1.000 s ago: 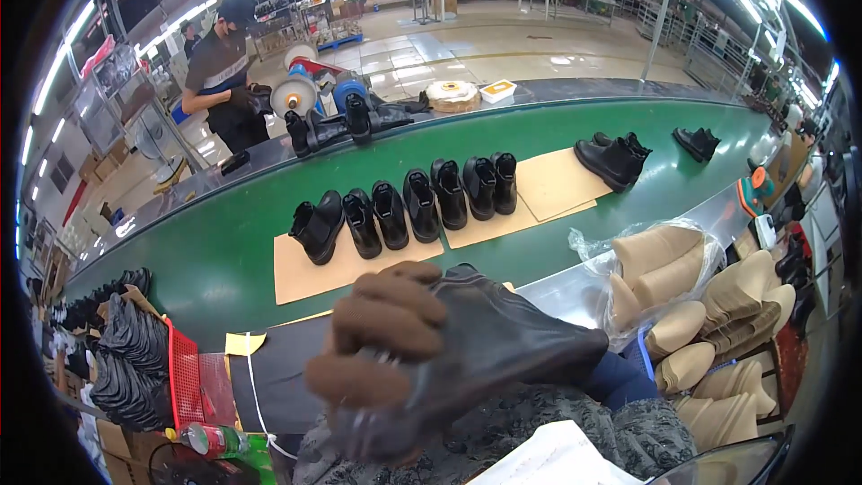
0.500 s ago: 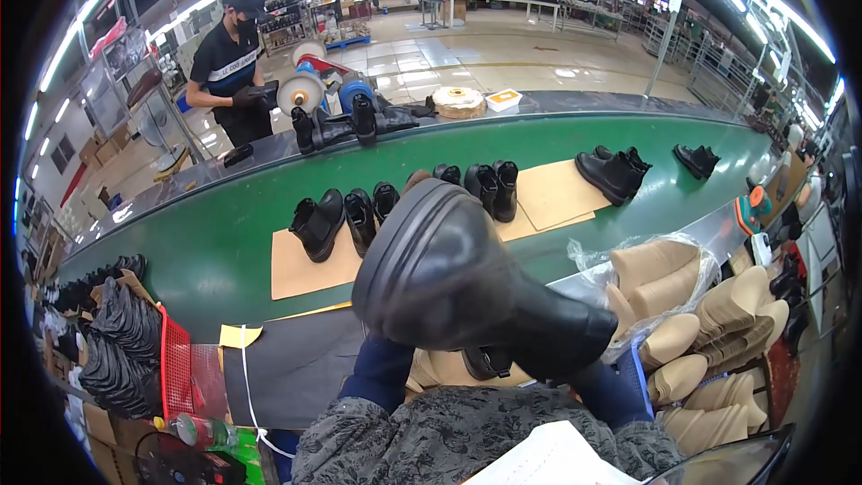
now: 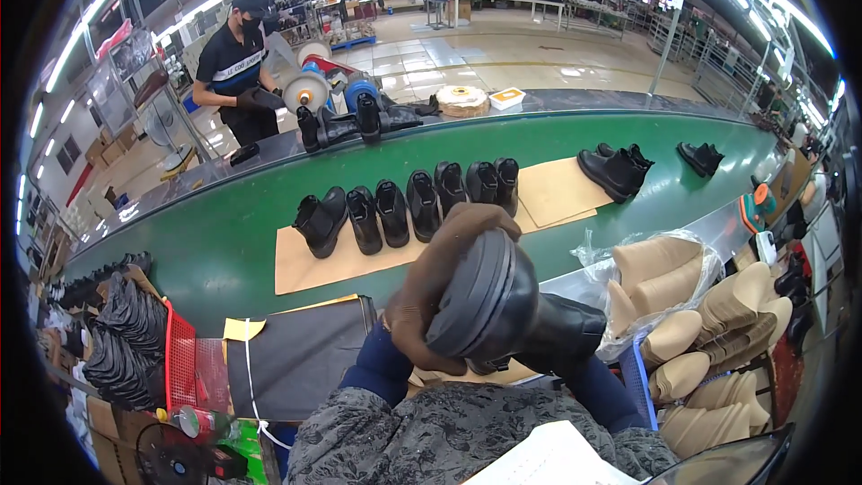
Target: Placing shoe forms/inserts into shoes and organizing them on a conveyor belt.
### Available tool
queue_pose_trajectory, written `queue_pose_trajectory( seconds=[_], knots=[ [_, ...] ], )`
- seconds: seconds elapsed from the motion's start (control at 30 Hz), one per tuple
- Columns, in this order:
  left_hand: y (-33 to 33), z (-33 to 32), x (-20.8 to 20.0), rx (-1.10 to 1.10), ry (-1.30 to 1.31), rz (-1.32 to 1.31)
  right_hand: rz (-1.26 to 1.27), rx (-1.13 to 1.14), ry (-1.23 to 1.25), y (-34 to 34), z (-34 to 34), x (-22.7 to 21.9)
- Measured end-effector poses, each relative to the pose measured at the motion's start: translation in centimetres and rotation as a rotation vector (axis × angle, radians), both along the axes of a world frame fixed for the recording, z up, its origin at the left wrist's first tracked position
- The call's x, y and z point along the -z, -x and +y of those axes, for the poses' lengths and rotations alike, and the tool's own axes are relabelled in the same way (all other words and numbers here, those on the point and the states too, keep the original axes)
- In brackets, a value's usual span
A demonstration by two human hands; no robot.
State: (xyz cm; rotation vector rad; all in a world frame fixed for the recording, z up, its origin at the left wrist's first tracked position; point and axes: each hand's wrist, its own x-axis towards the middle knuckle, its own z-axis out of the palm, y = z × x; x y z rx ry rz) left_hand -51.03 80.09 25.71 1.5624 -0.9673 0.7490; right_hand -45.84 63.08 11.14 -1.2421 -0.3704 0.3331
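A black ankle boot [image 3: 516, 296] is held up close in front of me, its toe and thick sole turned to the left and its shaft to the lower right. My left hand [image 3: 431, 287], in a brown glove, wraps round the sole and toe end. From the lower right, my right sleeve [image 3: 615, 395] reaches up behind the shaft; the boot hides my right hand and its fingers. Part of another dark shoe [image 3: 489, 365] shows beneath the held boot. Beyond it, several black boots [image 3: 392, 213] stand in a row on a tan sheet [image 3: 301, 274].
A green conveyor belt [image 3: 202, 229] crosses ahead, with more boots [image 3: 615, 171] at its right. Tan insert pieces [image 3: 678, 341] fill a blue crate [image 3: 636, 373] to my right. Black sheets [image 3: 301, 359] and a red basket [image 3: 180, 355] lie left. A co-worker [image 3: 235, 67] stands across the belt.
The held boot has moved lower and farther from me, its sole turned more to the left. My left glove, mostly hidden before, now shows round the toe. More of the boot row is visible.
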Motion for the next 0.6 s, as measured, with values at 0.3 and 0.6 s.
queue_pose_trajectory(
  seconds=[0.3, 0.6],
  knots=[
    [-5.9, -2.9, 7.6, -0.140, 0.247, 0.527, 0.095, -0.033, -0.117, -1.3, -6.9, 0.8],
    [-8.6, -9.1, 17.2, -0.715, -0.102, 0.419, -0.725, 0.342, 0.874, -2.6, -7.5, 4.8]
  ],
)
